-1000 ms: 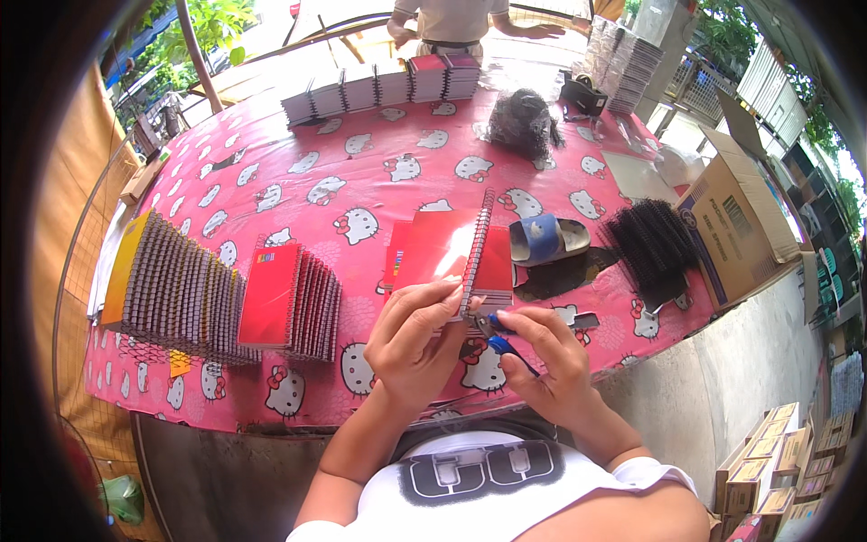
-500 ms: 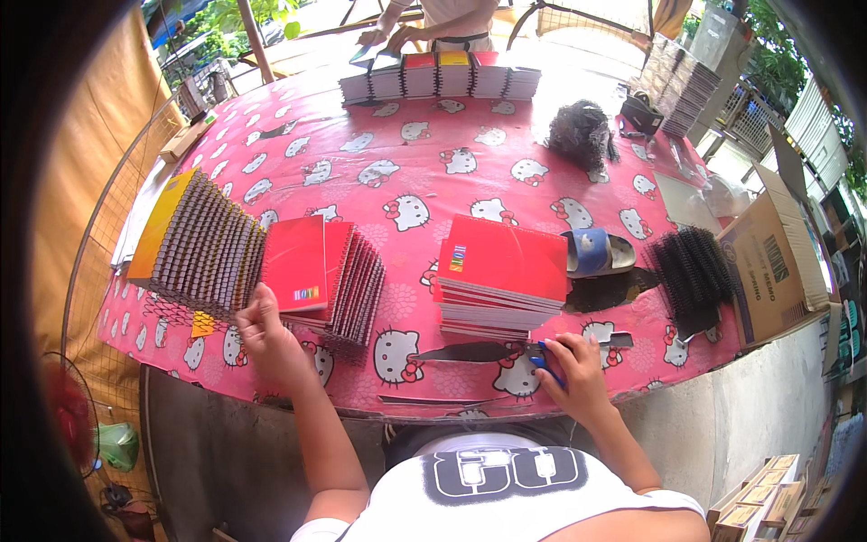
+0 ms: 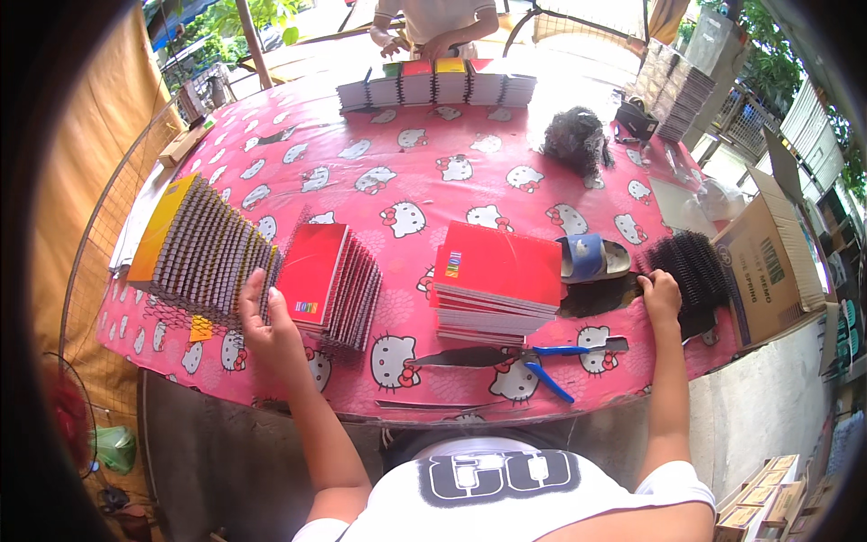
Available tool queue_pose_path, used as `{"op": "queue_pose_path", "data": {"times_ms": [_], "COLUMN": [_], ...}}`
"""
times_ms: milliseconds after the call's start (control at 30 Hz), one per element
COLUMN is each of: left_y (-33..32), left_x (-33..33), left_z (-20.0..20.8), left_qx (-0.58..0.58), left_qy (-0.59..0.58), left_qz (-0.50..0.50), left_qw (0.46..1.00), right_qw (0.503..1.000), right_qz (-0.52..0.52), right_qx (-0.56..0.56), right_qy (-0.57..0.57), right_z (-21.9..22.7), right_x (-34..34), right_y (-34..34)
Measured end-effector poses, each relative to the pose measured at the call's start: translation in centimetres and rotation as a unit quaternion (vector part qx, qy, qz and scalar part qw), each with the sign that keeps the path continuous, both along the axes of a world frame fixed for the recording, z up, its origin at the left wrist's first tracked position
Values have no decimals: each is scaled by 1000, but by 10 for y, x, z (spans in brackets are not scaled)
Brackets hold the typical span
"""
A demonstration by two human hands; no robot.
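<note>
My left hand (image 3: 271, 331) has its fingers apart, next to a row of red spiral notebooks (image 3: 316, 275) and a longer row of spiral-bound notebooks with a yellow cover (image 3: 161, 233). My right hand (image 3: 664, 296) is at the left edge of a pile of black binding spirals (image 3: 691, 275). Its fingers are curled together, and what they hold, if anything, cannot be made out. Pliers with blue handles (image 3: 549, 359) lie open on the table, in front of a stack of red-covered books (image 3: 497, 271) whose spiral binding does not show.
A blue slipper (image 3: 592, 257) lies beside the red stack. To the right stands an open cardboard box (image 3: 768, 257). Across the pink patterned tablecloth (image 3: 343, 194), a person stands behind a row of notebooks (image 3: 415, 88). A dark tangled bundle (image 3: 578, 140) lies far right.
My right hand has let go of the pliers and moved right to the black spirals. My left hand has opened, and the front red notebook now sits against its row.
</note>
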State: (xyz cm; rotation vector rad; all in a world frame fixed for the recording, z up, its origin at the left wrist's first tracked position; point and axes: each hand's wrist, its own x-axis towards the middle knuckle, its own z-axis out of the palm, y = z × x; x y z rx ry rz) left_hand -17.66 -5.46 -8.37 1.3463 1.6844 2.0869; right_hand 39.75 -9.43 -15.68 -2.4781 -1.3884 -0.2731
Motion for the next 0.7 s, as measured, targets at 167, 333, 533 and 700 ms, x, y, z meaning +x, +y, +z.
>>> {"op": "queue_pose_path", "data": {"times_ms": [167, 333, 533, 700], "left_y": [-11, 41, 68, 55], "left_x": [93, 181, 193, 185], "left_z": [79, 83, 78, 87], "left_qx": [29, -75, -177, -41], "left_qy": [180, 413, 419, 312], "left_qz": [-248, -402, -481, -459], "left_qw": [951, 814, 750, 831], "right_qw": [1000, 998, 937, 870], "right_qz": [16, 14, 251, 347], "right_qx": [10, 47, 186, 230], "right_qy": [-3, -43, 157, 264], "right_z": [32, 58, 90, 143], "right_x": [-2, -31, -73, -136], "right_y": [7, 21, -9, -28]}}
